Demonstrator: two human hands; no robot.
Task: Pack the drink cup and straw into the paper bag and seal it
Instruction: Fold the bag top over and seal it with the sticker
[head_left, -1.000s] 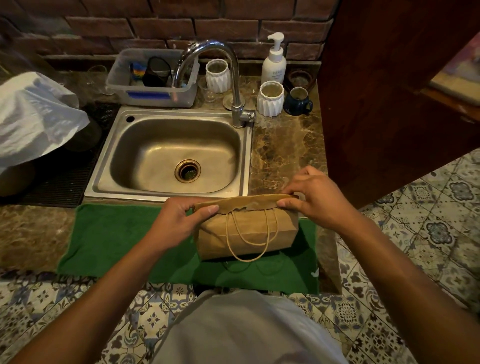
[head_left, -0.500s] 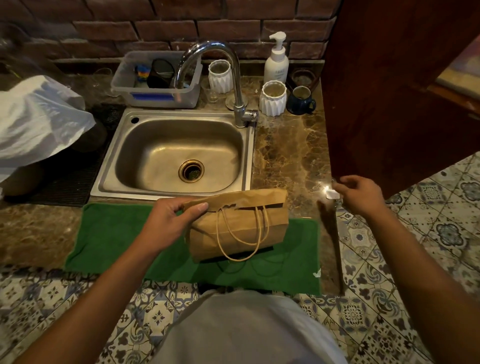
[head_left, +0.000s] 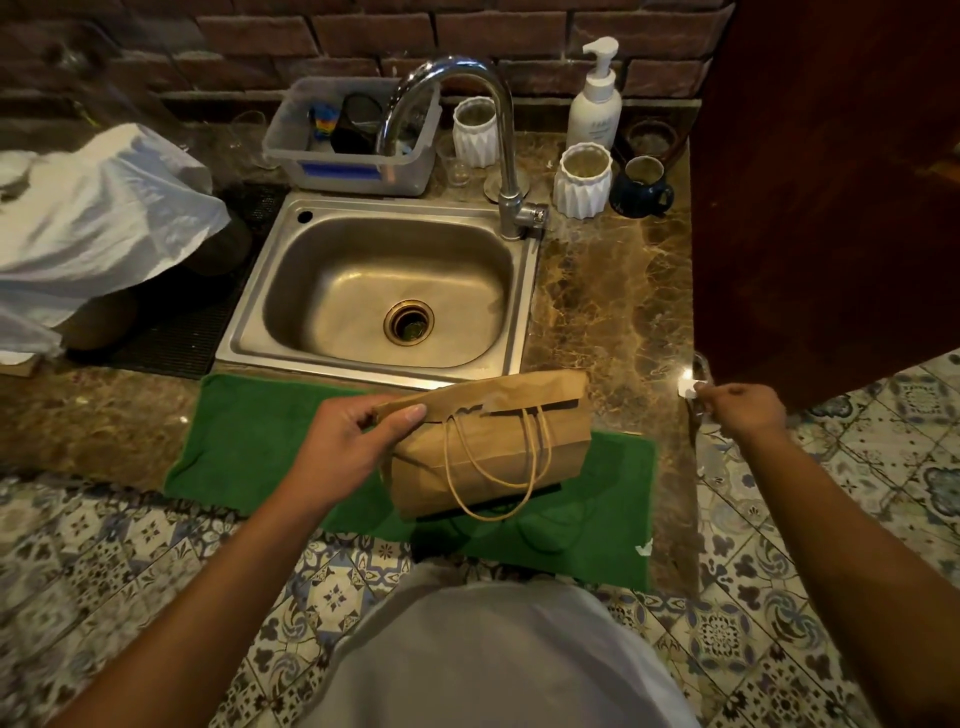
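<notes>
Our left hand (head_left: 343, 447) pinches the folded top of the brown paper bag (head_left: 488, 447), which stands on the green towel (head_left: 249, 441) at the worktop's edge. If that pinch slackens, the flap could spring open. Our right hand (head_left: 743, 410), reaching sideways, grips something small and white (head_left: 688, 387) (possibly tape).

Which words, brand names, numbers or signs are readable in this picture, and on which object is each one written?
No text can be read with certainty.
White pump bottle: a small grey print on its front, too blurred to read.
Clear plastic bin: a blue label strip on its front, no legible characters.
Paper bag: plain brown, no print visible.
Small white piece at the right hand: no writing visible.
</notes>
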